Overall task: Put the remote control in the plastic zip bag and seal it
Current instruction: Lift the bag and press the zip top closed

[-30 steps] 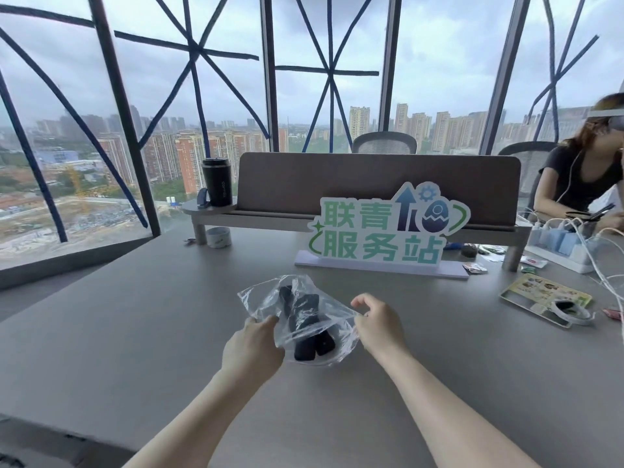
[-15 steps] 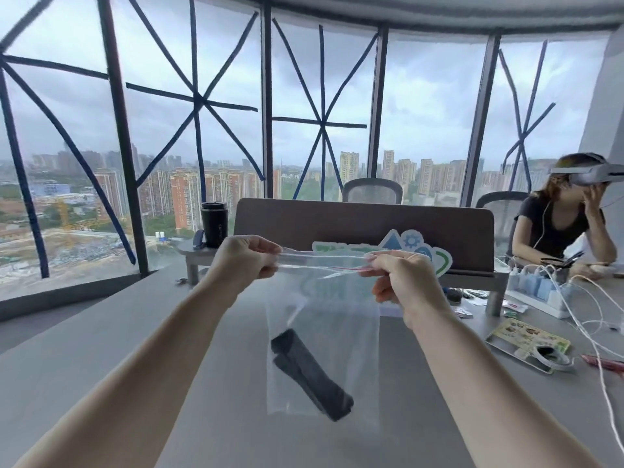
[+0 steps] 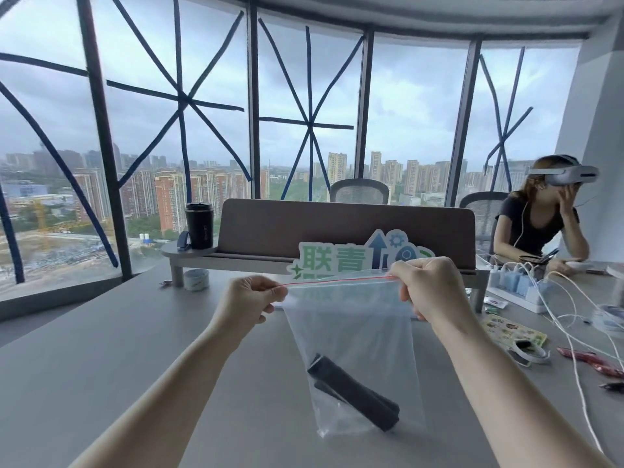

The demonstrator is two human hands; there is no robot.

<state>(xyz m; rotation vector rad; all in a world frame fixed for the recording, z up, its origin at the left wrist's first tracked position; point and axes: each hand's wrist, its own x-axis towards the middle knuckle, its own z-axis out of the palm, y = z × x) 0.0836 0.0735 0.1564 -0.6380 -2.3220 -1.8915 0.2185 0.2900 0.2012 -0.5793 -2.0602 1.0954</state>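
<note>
A clear plastic zip bag (image 3: 351, 332) with a red line along its top strip hangs in the air above the grey table (image 3: 84, 359). The black remote control (image 3: 354, 391) lies slanted at the bag's bottom. My left hand (image 3: 246, 304) pinches the left end of the zip strip. My right hand (image 3: 427, 290) pinches the right end, a little higher. The strip is stretched taut between them and looks pressed flat; whether it is sealed I cannot tell.
A green and white sign (image 3: 358, 258) and a brown divider shelf (image 3: 337, 228) stand behind the bag, with a black cup (image 3: 200, 225) at its left end. To the right are white cables (image 3: 574, 319), a sticker sheet (image 3: 506, 331), and a seated person (image 3: 540, 224) wearing a headset.
The bag went from crumpled low over the table to lifted and hanging flat. In the last half second both hands drew the strip tighter and the view tilted up a little.
</note>
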